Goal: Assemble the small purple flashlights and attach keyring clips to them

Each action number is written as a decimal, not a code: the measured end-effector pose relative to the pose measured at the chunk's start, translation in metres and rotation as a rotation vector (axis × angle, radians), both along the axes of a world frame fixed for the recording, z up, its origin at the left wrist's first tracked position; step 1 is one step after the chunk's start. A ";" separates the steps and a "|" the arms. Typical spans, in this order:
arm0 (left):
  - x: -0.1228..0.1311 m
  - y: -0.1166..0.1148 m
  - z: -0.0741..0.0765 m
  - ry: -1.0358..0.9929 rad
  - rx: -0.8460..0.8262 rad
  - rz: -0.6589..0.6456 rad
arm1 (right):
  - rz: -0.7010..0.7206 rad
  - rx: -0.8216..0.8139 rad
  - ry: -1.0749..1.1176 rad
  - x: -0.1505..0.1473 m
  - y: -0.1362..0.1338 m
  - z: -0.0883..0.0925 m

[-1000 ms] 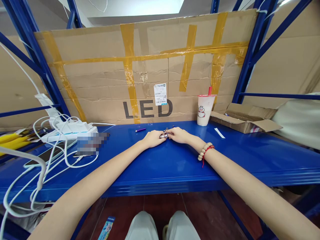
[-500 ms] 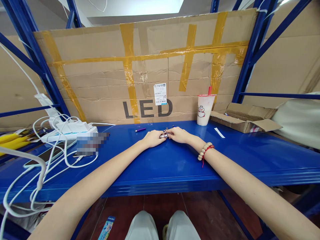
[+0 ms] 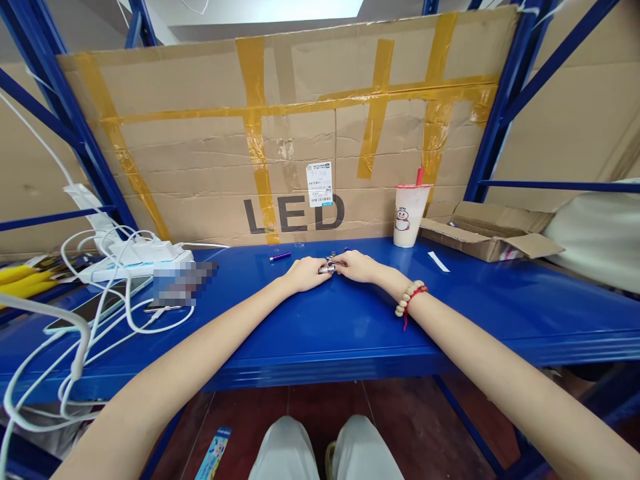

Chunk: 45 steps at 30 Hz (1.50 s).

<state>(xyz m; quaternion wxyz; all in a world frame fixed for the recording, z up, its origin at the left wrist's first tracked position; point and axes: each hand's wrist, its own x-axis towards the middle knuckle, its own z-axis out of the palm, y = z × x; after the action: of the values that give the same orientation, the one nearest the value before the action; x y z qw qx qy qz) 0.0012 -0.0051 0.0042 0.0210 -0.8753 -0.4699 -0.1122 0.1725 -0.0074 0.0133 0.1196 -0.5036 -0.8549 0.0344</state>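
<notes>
Over the middle of the blue shelf top (image 3: 320, 327), my two hands meet with fingertips almost touching. My left hand (image 3: 306, 274) is closed on a small silver cylinder (image 3: 327, 270), lying crosswise at its fingertips. My right hand (image 3: 361, 267) pinches a small shiny metal piece (image 3: 339, 263) against or just above the cylinder; its exact kind is too small to make out. Some tiny dark bits lie just behind the fingertips. To the left of my left hand rests a short purple pen-like tube (image 3: 280, 257).
A lidded drink cup (image 3: 409, 217) with a red straw stands at the back right, near a paper strip (image 3: 439, 261) and an open cardboard box (image 3: 480, 233). White cables (image 3: 131, 300), a power strip (image 3: 137, 260) and a phone (image 3: 100, 305) crowd the left. Taped cardboard (image 3: 210, 160) walls the back.
Both hands keep nearly the same place and grip, with only slight finger movement. The whole view has shifted a little, so things sit slightly higher in the picture.
</notes>
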 end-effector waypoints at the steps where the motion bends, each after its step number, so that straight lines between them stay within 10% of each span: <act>1: 0.000 0.001 -0.001 -0.001 0.005 -0.006 | 0.000 0.001 -0.003 0.000 0.000 0.000; 45: 0.001 0.001 0.000 0.034 -0.001 0.003 | 0.040 0.035 -0.025 0.003 0.008 -0.005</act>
<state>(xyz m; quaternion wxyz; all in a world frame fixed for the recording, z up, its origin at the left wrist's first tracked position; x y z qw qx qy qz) 0.0026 -0.0044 0.0040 0.0288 -0.8764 -0.4708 -0.0972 0.1756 0.0009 0.0083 0.1170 -0.4848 -0.8667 0.0154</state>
